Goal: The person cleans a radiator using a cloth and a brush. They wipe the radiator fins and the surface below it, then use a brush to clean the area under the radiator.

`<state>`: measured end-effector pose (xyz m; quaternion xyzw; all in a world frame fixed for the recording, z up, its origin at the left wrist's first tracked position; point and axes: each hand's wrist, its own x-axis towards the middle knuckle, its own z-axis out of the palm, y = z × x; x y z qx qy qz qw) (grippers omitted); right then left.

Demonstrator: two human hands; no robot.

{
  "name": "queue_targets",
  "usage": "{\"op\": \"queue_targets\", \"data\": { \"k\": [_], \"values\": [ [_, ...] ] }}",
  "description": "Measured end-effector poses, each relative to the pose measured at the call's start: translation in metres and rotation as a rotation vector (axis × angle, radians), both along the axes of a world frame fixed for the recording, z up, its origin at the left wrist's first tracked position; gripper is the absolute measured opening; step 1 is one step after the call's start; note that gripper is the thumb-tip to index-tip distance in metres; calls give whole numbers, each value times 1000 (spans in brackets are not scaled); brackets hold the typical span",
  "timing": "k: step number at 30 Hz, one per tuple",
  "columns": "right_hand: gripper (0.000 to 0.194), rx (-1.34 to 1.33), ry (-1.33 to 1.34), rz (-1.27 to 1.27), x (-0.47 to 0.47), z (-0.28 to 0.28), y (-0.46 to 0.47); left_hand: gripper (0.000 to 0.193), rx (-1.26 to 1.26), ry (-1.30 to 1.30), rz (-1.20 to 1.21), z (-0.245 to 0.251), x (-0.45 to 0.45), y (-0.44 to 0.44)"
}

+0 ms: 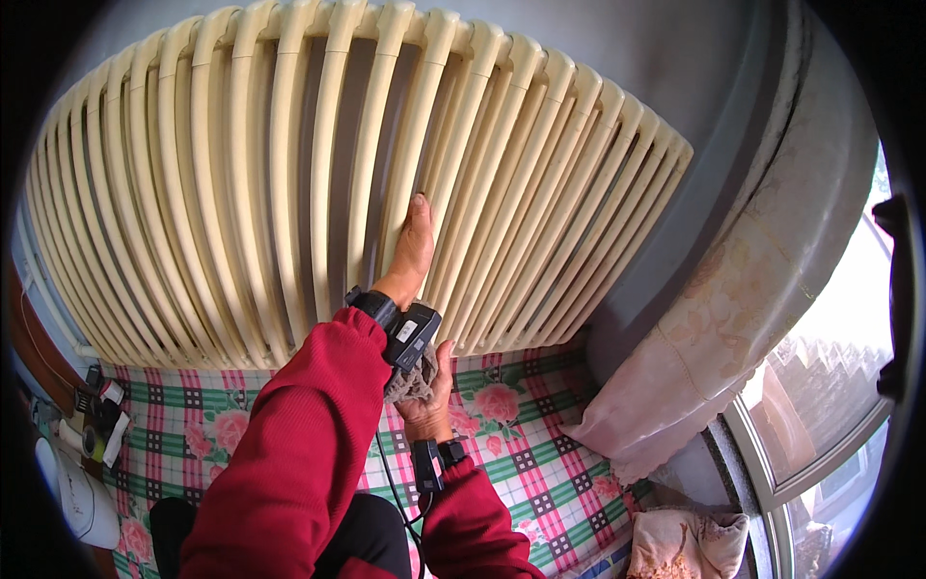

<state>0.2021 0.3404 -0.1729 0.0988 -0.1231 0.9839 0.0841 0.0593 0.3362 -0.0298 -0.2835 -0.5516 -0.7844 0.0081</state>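
A cream column radiator (329,166) stands across the view before me, against a grey wall. My left hand (412,250) reaches up at one of its tubes near the middle, thumb raised; the far side of its fingers is hidden behind the tube. Below it, my right hand (432,398) is closed around a crumpled grey-brown cloth (414,383) at the radiator's foot. The left forearm and its strapped device cover part of the cloth.
A plaid, rose-patterned cloth (499,434) covers the surface beneath me. A pale curtain (694,347) hangs at right beside a window. A folded cushion or cloth (680,543) lies lower right. A white container (83,496) and small items sit at left. A cable hangs between my forearms.
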Motion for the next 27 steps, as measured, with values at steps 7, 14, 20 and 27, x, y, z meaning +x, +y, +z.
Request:
{"op": "queue_targets", "data": {
  "k": [7, 14, 20, 27],
  "values": [
    [61, -102, -13, -99, 11, -18, 7, 77, 19, -43, 128, -24, -5, 10],
    [65, -75, -192, -172, 26, -57, 16, 75, -93, -281, 199, -96, 15, 6],
    [71, -49, -295, -193, 45, -108, 19, 71, -95, -435, 40, -196, -4, 12],
    [76, -12, -373, -238, 53, -134, 13, 66, -244, -628, 160, -232, 5, 12]
  ]
}}
